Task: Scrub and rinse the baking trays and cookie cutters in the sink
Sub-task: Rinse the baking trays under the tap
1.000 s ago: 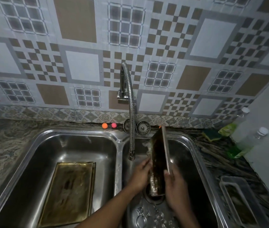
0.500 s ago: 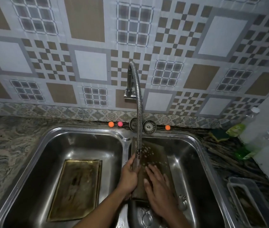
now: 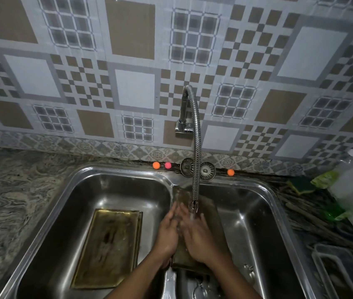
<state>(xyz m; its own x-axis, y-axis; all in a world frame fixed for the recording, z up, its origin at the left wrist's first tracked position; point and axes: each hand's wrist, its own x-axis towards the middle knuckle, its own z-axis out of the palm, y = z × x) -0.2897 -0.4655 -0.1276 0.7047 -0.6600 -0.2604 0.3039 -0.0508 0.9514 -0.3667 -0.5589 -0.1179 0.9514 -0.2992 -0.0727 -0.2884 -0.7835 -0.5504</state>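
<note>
- Risk, slipping: the tray (image 3: 211, 209) stands on a slant in the right basin (image 3: 257, 212). Its top edge is at the back-left corner against the divider (image 3: 171, 188) and its bottom edge points toward the near end. Neither of my hands clasps it. I judge that the wet metal could slide down under my push and clatter to the basin floor.
- Risk, splashing: the water (image 3: 191, 216) from the tap (image 3: 196, 147) lands right where my fingers meet. A hard rub there could throw spray over the divider or onto the worktop (image 3: 9, 201).
- Risk, collision: small metal pieces (image 3: 248, 268) lie near the right basin's near-right side. They are too blurred for me to say whether they are cutters. A sliding tray could knock them.
- Left hand (image 3: 168, 231): the fingers are straight and pressed flat along the tray's left side. The tips are blurred and the thumb is hidden.
- Right hand (image 3: 201, 238): the fingers are straight and a little spread, with the palm flat on the tray's face.
- Tray, appearance: it is rectangular, shallow, dull dark brown and wet, with droplets near the top. I judge that it is being rinsed and rubbed by bare hand.
- Second tray (image 3: 108, 247): it lies flat on the floor of the left basin (image 3: 74, 201), toward its near right. It is golden-brown with a dark smear down the middle, and I judge that it is not yet clean.
</note>
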